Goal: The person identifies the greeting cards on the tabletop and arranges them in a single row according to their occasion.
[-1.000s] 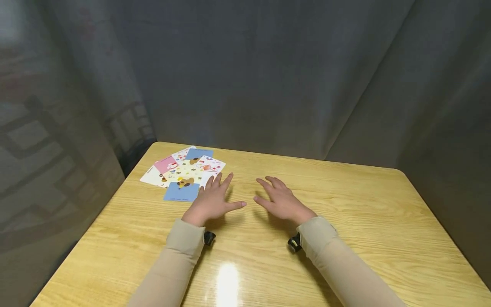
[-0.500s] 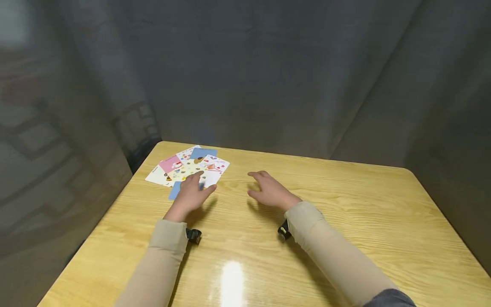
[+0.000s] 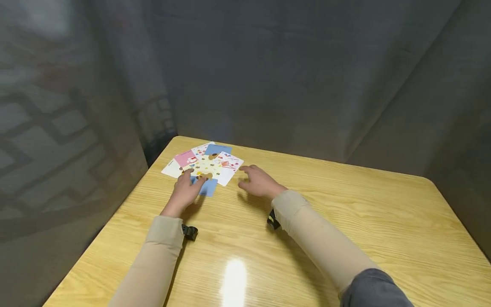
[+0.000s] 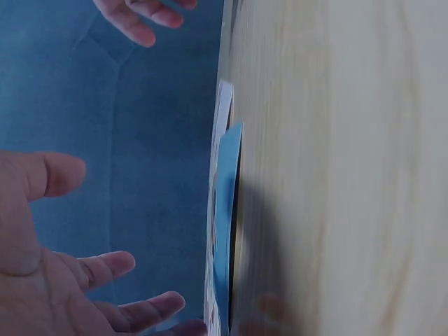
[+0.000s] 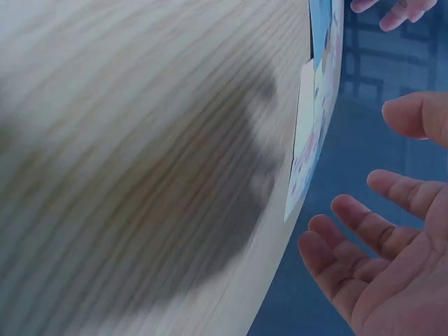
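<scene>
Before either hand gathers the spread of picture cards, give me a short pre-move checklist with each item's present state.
1. Picture cards lie flat in one overlapping spread near the table's far left corner: ok.
2. Left hand over the nearest blue card, fingers relaxed and gripping nothing: ok.
3. Left fingertips actually touching a card: cannot tell.
4. Right hand open beside the spread's right edge, apart from the cards: ok.
5. Every card inside the table edge: ok.

Loose fan of cartoon picture cards (image 3: pixel 209 164), pink, white, yellow and blue, overlapping flat at far left corner of worktop (image 3: pixel 345 204).
</scene>
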A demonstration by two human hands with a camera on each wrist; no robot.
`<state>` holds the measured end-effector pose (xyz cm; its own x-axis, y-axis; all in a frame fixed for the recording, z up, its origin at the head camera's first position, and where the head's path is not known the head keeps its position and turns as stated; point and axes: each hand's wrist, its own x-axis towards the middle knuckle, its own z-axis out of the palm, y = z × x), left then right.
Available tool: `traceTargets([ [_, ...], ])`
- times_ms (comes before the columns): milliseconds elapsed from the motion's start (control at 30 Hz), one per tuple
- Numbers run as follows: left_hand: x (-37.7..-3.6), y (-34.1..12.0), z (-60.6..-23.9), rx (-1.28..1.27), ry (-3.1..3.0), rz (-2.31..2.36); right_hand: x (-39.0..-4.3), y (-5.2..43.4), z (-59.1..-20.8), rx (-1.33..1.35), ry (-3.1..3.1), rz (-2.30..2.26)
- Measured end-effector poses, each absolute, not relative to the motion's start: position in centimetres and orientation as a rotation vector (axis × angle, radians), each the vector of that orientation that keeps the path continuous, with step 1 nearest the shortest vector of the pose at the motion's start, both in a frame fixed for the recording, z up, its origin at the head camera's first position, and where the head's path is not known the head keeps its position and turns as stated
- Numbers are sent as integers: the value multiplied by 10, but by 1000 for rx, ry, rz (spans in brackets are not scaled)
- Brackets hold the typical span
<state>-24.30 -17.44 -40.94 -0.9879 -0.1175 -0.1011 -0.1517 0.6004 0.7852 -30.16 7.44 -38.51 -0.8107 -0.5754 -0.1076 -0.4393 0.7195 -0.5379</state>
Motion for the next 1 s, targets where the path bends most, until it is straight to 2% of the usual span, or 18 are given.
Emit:
traceTargets([
  [300,-243,-169,-416,-269,2685,1483,-318,49,-393,-820,2680,-635],
  [833,-240,-141,-419,-219,2652,1504,-334,20,-413,-659,2730,-500],
  [1000,-238,-136,-414,-229,2571,1654,-334,17,-414,-619,2729,-468],
])
